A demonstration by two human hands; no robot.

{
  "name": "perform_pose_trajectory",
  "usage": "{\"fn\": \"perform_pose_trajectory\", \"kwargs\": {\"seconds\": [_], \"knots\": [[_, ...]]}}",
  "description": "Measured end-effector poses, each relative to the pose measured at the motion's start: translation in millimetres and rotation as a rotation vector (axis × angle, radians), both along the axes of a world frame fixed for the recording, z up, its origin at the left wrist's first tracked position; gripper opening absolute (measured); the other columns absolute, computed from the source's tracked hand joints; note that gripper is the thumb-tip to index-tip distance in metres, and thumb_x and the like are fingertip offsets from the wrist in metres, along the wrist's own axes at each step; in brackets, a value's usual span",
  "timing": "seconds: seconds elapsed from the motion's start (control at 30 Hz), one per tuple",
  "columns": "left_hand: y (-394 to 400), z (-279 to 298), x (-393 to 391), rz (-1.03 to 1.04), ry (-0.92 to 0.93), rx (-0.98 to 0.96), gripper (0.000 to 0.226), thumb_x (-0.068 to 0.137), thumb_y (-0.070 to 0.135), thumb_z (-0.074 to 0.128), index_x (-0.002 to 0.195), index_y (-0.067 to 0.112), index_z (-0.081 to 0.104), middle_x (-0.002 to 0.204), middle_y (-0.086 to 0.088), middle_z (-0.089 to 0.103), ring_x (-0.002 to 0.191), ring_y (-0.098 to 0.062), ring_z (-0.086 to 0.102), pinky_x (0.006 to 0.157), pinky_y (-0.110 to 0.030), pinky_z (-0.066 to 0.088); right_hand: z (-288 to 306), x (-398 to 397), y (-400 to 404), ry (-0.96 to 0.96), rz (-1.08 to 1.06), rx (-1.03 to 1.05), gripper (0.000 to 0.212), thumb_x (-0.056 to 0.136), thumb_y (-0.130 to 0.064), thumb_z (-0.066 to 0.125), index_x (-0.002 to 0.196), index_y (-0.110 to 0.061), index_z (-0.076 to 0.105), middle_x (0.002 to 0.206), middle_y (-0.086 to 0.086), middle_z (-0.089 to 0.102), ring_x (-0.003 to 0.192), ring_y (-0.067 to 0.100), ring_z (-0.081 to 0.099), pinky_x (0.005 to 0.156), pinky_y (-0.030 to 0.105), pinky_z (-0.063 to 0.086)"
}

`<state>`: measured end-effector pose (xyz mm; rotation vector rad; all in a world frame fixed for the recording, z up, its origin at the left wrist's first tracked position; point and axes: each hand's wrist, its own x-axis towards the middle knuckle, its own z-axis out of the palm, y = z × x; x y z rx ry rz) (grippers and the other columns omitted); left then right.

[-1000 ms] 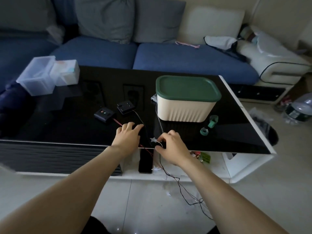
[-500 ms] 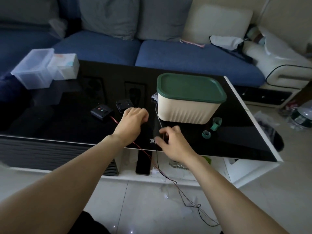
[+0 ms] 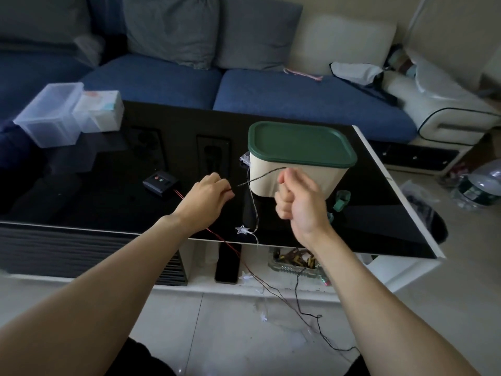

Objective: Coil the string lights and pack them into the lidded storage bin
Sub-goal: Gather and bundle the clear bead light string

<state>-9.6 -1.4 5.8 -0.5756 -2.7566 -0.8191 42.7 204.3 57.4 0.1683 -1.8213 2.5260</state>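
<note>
Both hands have lifted off the counter [image 3: 81, 191]: the right hand [image 3: 299, 202] now pinches the string lights [image 3: 254, 213] in front of the lidded bin [image 3: 298, 156], and the left hand [image 3: 208, 199] grips the wire near the front edge, where a star [image 3: 242, 229] lies and the rest trails to the floor.

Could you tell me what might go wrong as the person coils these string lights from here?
The wire stretched between left hand and right hand trails off the table onto the floor, so it may tangle. The star light could catch on the table edge. The bin's green lid is on.
</note>
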Motion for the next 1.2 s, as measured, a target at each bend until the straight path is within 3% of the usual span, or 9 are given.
{"fn": "perform_pose_trajectory", "kwargs": {"seconds": [0.1,0.23,0.4,0.5,0.63,0.77,0.9,1.1,1.2], "knots": [[-5.9,-5.0,2.8,0.054,-0.034,0.127,0.021,0.101,0.020,0.049,0.088,0.012,0.063,0.088,0.000,0.060,0.084,-0.018,0.056,0.078,-0.038,0.049,-2.6,-0.5,15.9,-0.002,-0.056,-0.009,0.033,0.108,-0.016,0.038,0.081,-0.009,0.056,0.050,-0.011,0.029,0.041,0.005,0.021,0.039,0.018,0.018],[-1.9,18.6,9.3,0.180,0.092,0.445,0.020,0.101,0.017,0.050,0.092,0.012,0.068,0.087,0.006,0.072,0.078,-0.020,0.067,0.072,-0.035,0.053,-10.1,2.4,26.1,-0.001,-0.133,0.073,0.032,0.107,-0.015,0.042,0.083,-0.006,0.062,0.050,-0.009,0.028,0.043,0.008,0.021,0.041,0.021,0.017],[8.0,59.9,27.9,0.189,0.121,0.759,0.021,0.104,0.017,0.046,0.091,0.014,0.063,0.069,-0.001,0.071,0.066,-0.023,0.070,0.070,-0.037,0.058,-11.0,7.3,30.6,-0.003,-0.086,0.068,0.031,0.100,-0.012,0.051,0.070,-0.008,0.057,0.049,-0.008,0.028,0.043,0.011,0.020,0.048,0.030,0.011],[10.7,70.1,36.0,0.087,-0.063,0.921,0.024,0.105,0.012,0.043,0.089,0.008,0.061,0.059,-0.003,0.061,0.049,-0.021,0.062,0.060,-0.032,0.057,-10.8,8.1,34.7,-0.004,-0.098,0.057,0.037,0.090,-0.016,0.056,0.056,-0.018,0.041,0.049,-0.007,0.026,0.044,0.012,0.018,0.047,0.029,0.011],[12.4,66.0,43.2,-0.073,-0.573,1.103,0.026,0.106,0.014,0.036,0.091,0.003,0.055,0.057,-0.003,0.041,0.042,-0.015,0.038,0.056,-0.032,0.047,-12.8,8.8,39.2,-0.091,-0.195,0.095,0.044,0.098,-0.013,0.055,0.059,-0.019,0.037,0.049,-0.006,0.026,0.043,0.012,0.019,0.043,0.024,0.014],[7.5,57.9,50.3,-0.171,-0.950,0.931,0.024,0.104,0.012,0.035,0.099,0.001,0.056,0.060,-0.002,0.037,0.042,-0.012,0.030,0.048,-0.027,0.041,-13.9,11.6,41.0,-0.181,-0.281,0.250,0.035,0.097,-0.018,0.061,0.067,-0.016,0.042,0.045,-0.007,0.030,0.040,0.009,0.023,0.040,0.021,0.021],[5.1,54.2,55.7,-0.263,-1.162,0.624,0.026,0.102,0.014,0.037,0.089,0.007,0.058,0.057,0.003,0.021,0.045,-0.010,0.017,0.044,-0.023,0.017,-10.0,12.7,44.7,-0.273,-0.266,0.175,0.031,0.096,-0.016,0.059,0.069,-0.015,0.045,0.046,-0.006,0.026,0.043,0.012,0.019,0.044,0.026,0.015],[11.8,54.9,60.8,-0.351,-1.173,0.565,0.029,0.102,0.022,0.040,0.080,0.012,0.057,0.058,0.002,0.017,0.049,-0.013,0.012,0.046,-0.025,0.014,11.6,28.2,61.2,-0.224,0.069,-0.173,0.016,0.081,-0.018,0.057,0.066,-0.012,0.054,0.056,-0.004,0.024,0.048,0.010,0.023,0.046,0.024,0.018],[20.1,53.2,66.1,-0.339,-1.098,0.576,0.034,0.104,0.024,0.041,0.075,0.014,0.054,0.055,0.002,0.020,0.047,-0.013,0.015,0.044,-0.024,0.014,21.4,33.9,68.0,-0.259,0.102,-0.094,0.013,0.080,-0.020,0.060,0.071,-0.011,0.057,0.057,-0.005,0.026,0.047,0.009,0.023,0.044,0.022,0.018]]}}
